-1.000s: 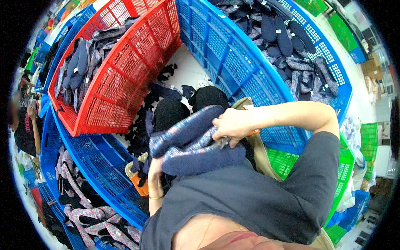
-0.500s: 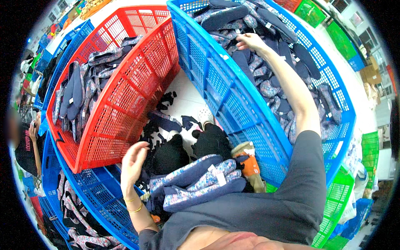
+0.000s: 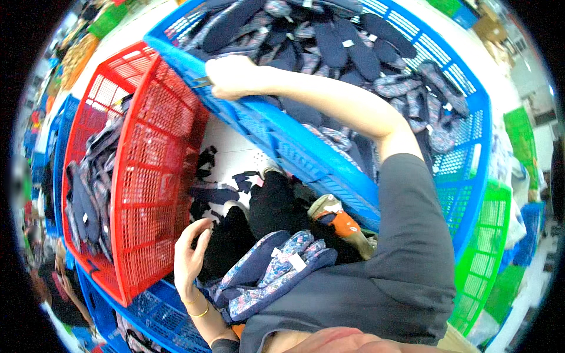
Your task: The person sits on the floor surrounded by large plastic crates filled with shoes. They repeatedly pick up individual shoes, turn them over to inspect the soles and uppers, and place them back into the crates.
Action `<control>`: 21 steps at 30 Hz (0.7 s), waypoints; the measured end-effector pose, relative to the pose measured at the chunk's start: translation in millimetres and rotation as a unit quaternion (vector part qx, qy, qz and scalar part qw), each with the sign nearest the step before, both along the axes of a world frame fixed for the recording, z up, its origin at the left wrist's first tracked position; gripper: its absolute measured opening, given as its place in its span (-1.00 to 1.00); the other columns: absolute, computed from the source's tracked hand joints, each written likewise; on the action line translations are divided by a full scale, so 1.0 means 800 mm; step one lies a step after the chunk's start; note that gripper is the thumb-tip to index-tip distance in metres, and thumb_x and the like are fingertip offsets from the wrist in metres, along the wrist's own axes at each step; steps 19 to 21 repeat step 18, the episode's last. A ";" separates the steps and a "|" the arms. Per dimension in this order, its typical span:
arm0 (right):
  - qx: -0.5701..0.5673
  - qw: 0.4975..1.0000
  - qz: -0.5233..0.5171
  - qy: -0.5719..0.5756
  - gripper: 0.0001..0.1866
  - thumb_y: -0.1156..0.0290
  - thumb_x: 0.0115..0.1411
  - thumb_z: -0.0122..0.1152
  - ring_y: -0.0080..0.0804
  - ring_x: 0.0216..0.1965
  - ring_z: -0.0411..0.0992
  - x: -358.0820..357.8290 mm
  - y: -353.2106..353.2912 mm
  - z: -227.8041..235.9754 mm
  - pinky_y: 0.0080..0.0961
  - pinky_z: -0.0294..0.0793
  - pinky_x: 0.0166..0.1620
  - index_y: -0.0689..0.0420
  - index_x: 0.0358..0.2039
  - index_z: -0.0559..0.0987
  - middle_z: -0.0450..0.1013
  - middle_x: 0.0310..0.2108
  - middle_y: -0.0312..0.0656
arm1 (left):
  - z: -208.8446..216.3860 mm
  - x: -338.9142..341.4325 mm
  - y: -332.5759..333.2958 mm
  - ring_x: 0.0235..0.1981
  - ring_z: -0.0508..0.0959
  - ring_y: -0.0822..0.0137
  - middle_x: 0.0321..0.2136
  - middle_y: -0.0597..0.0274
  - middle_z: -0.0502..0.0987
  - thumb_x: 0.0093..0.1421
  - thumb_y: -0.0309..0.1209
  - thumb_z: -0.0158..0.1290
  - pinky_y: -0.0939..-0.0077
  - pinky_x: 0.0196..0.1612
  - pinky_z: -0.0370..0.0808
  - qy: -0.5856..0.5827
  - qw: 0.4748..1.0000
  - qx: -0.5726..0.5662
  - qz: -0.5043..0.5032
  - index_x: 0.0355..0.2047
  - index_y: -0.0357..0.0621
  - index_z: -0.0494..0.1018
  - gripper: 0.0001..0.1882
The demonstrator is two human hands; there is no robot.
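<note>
My right hand (image 3: 232,76) is closed at the near left rim of the large blue basket (image 3: 282,126), its fingers curled over the edge. A small dark piece sticks out beside the knuckles; I cannot make out what it is. Navy slippers (image 3: 332,44) with floral linings and white tags fill this basket. Over my lap lies a pair of floral and navy slippers (image 3: 276,273). Beside them my left hand (image 3: 191,250) hovers with nothing in it, thumb and fingers apart, a gold bangle on the wrist.
A red basket (image 3: 147,176) with more dark floral slippers stands at the left. Dark fabric scraps (image 3: 206,162) lie on the white floor (image 3: 226,141) between the baskets. A green basket (image 3: 485,253) is at the right. Another person (image 3: 65,288) is at the far left.
My right hand has left the slippers inside the blue basket and moved left to its rim. The view has shifted, and the baskets appear turned. My left hand stays near my lap.
</note>
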State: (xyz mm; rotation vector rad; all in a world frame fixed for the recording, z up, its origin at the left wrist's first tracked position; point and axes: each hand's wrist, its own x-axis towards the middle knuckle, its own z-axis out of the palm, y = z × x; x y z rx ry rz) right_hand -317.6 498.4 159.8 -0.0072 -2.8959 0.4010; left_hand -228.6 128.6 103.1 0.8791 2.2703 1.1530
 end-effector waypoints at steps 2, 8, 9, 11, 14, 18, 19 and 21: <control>-0.012 1.000 -0.013 -0.001 -0.70 0.36 -0.07 0.12 0.05 -0.33 0.56 0.016 0.002 0.006 -0.10 0.55 -0.26 0.33 -0.39 0.60 0.54 -0.37 0.16 | 0.018 -0.001 0.005 -0.15 0.56 0.28 -0.18 0.11 0.58 0.21 -0.49 0.06 0.48 -0.02 0.44 0.013 1.000 -0.012 -0.020 -0.09 -0.28 0.47 -0.75; -0.007 0.999 0.031 0.029 -0.76 0.38 0.08 0.04 0.16 -0.37 0.49 0.065 0.006 -0.006 -0.03 0.47 -0.27 0.31 -0.34 0.36 0.47 -0.45 0.20 | 0.024 -0.010 -0.012 -0.12 0.56 0.27 -0.18 0.10 0.57 0.23 -0.45 0.05 0.45 0.00 0.44 -0.013 1.000 -0.007 -0.027 -0.10 -0.28 0.47 -0.74; -0.010 0.999 0.034 0.011 -0.75 0.39 0.06 0.07 0.16 -0.37 0.48 0.078 0.003 -0.005 -0.02 0.46 -0.28 0.30 -0.32 0.33 0.47 -0.46 0.21 | 0.026 -0.012 -0.012 -0.13 0.56 0.27 -0.18 0.09 0.57 0.23 -0.44 0.05 0.45 0.00 0.45 -0.001 0.999 -0.011 -0.037 -0.10 -0.28 0.47 -0.74; -0.021 0.999 0.032 -0.005 -0.71 0.41 0.05 0.10 0.18 -0.40 0.48 0.108 -0.009 0.004 -0.01 0.45 -0.30 0.31 -0.30 0.30 0.46 -0.50 0.19 | 0.032 -0.018 -0.008 -0.14 0.56 0.25 -0.19 0.08 0.57 0.23 -0.43 0.05 0.44 -0.01 0.45 0.024 0.998 -0.020 -0.056 -0.09 -0.27 0.47 -0.74; -0.021 0.998 0.050 -0.032 -0.67 0.44 0.02 0.15 0.17 -0.44 0.47 0.152 -0.022 0.013 -0.03 0.45 -0.35 0.30 -0.28 0.27 0.45 -0.54 0.17 | 0.051 -0.033 0.006 -0.18 0.57 0.25 -0.21 0.08 0.58 0.23 -0.43 0.05 0.43 -0.04 0.47 0.039 0.997 -0.008 -0.063 -0.13 -0.26 0.50 -0.76; -0.032 0.990 0.056 -0.126 -0.40 0.36 0.02 0.25 0.14 -0.39 0.52 0.202 -0.042 0.018 -0.09 0.34 0.05 0.28 0.02 0.22 0.50 -0.41 0.21 | 0.078 -0.071 0.034 -0.15 0.56 0.27 -0.21 0.13 0.58 0.25 -0.43 0.02 0.46 -0.02 0.45 0.058 0.995 0.066 -0.053 -0.14 -0.20 0.52 -0.79; -0.032 0.990 0.056 -0.126 -0.40 0.36 0.02 0.25 0.14 -0.39 0.52 0.202 -0.042 0.018 -0.09 0.34 0.05 0.28 0.02 0.22 0.50 -0.41 0.21 | 0.078 -0.071 0.034 -0.15 0.56 0.27 -0.21 0.13 0.58 0.25 -0.43 0.02 0.46 -0.02 0.45 0.058 0.995 0.066 -0.053 -0.14 -0.20 0.52 -0.79; -0.032 0.990 0.056 -0.126 -0.40 0.36 0.02 0.25 0.14 -0.39 0.52 0.202 -0.042 0.018 -0.09 0.34 0.05 0.28 0.02 0.22 0.50 -0.41 0.21 | 0.078 -0.071 0.034 -0.15 0.56 0.27 -0.21 0.13 0.58 0.25 -0.43 0.02 0.46 -0.02 0.45 0.058 0.995 0.066 -0.053 -0.14 -0.20 0.52 -0.79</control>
